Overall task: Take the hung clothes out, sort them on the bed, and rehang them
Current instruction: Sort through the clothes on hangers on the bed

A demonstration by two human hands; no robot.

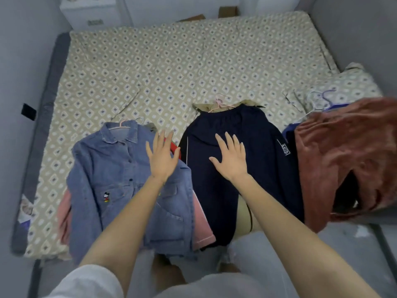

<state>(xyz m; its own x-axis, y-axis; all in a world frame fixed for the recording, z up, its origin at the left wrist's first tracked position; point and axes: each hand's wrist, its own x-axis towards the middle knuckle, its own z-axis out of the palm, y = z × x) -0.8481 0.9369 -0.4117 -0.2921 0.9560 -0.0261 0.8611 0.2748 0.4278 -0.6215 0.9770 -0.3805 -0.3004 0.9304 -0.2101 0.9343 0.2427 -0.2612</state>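
Note:
Three piles of clothes on hangers lie along the near edge of the bed (pixel 150 67). On the left is a blue denim shirt (pixel 107 173) on a pink hanger, with pink cloth under it. In the middle are dark navy trousers (pixel 253 151) over a beige garment on a pink hanger (pixel 219 105). On the right a rust-red velvet garment (pixel 343 151) lies over blue hangers. My left hand (pixel 162 157) is spread flat above the denim shirt's right edge. My right hand (pixel 232 157) is spread flat over the navy trousers. Neither hand holds anything.
The bed has a beige sheet with a diamond pattern. A pillow (pixel 352 82) in the same cloth lies at the right. Grey walls close in on left and right. A white cabinet (pixel 90 14) and cardboard boxes (pixel 227 11) stand beyond the bed's far end.

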